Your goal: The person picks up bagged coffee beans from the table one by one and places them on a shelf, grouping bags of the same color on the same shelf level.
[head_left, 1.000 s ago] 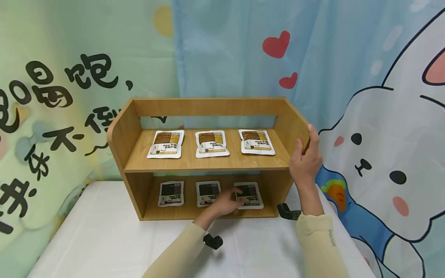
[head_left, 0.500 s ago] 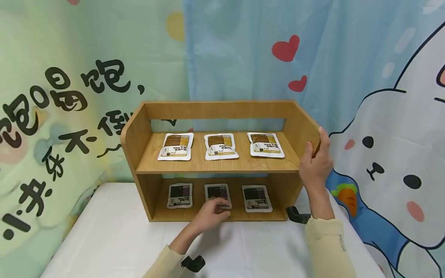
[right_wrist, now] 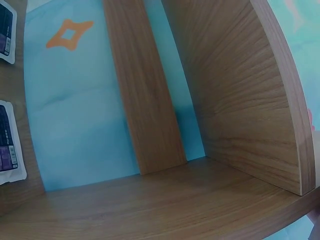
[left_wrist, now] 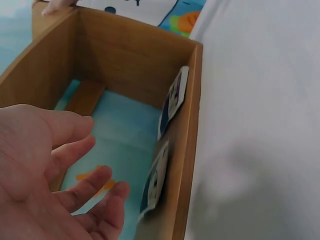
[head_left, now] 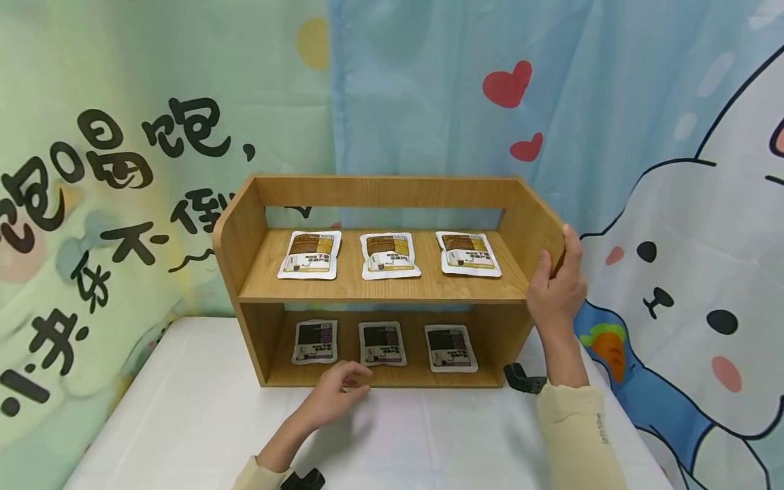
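Note:
A two-tier wooden shelf rack (head_left: 392, 182) stands on the white-covered table. My right hand (head_left: 556, 289) grips the edge of its right side panel, with the thumb on the front edge. On the lower tier lie three dark-labelled pouches: a left pouch (head_left: 315, 341), a middle pouch (head_left: 382, 344) and a right pouch (head_left: 451, 348). My left hand (head_left: 335, 395) hovers at the rack's lower front edge, below the left and middle pouches. Nothing is between its loosely bent fingers, as the left wrist view of the hand (left_wrist: 55, 165) also shows.
The upper tier holds a row of white-and-brown pouches: left pouch (head_left: 309, 255), middle pouch (head_left: 390, 256), right pouch (head_left: 468, 254). White cloth (head_left: 441, 442) covers the table in front of the rack. A printed curtain (head_left: 416, 82) hangs behind it.
My left hand has come away from the right pouch on the lower tier, moving left and out toward me. The right hand keeps its grip on the side panel. The head view has shifted slightly.

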Available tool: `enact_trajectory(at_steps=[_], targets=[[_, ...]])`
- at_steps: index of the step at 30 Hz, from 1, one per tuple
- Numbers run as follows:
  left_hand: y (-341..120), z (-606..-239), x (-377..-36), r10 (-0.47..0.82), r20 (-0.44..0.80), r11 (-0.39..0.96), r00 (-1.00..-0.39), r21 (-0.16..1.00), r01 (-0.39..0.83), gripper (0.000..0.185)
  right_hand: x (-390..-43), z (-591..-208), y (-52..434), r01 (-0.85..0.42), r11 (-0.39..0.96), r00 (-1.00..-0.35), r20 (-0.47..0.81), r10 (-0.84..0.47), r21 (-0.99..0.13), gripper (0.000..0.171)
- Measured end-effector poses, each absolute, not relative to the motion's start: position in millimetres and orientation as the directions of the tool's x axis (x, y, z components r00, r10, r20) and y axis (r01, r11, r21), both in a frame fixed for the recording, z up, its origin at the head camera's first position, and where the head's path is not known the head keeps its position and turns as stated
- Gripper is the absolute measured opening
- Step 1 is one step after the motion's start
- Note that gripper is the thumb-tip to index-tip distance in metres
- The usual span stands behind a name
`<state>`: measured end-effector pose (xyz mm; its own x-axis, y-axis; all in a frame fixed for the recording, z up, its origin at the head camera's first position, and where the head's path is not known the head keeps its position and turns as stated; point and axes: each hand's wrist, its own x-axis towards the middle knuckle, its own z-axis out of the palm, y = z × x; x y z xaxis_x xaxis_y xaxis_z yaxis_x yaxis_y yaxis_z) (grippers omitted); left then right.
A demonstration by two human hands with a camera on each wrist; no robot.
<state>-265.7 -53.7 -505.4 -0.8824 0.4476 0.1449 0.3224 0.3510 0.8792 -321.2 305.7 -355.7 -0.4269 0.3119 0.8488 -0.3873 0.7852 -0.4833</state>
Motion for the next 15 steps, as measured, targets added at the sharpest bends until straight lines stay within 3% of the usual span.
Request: enact_trajectory(at_steps=[15], targets=[[-102,-519,-241,0.439,0.101,0.404,-0.893,0.866,0.297,0.023,-316,-361,313,-0.342,0.804,-0.482,0.825,0.294,-0.486,0.045]])
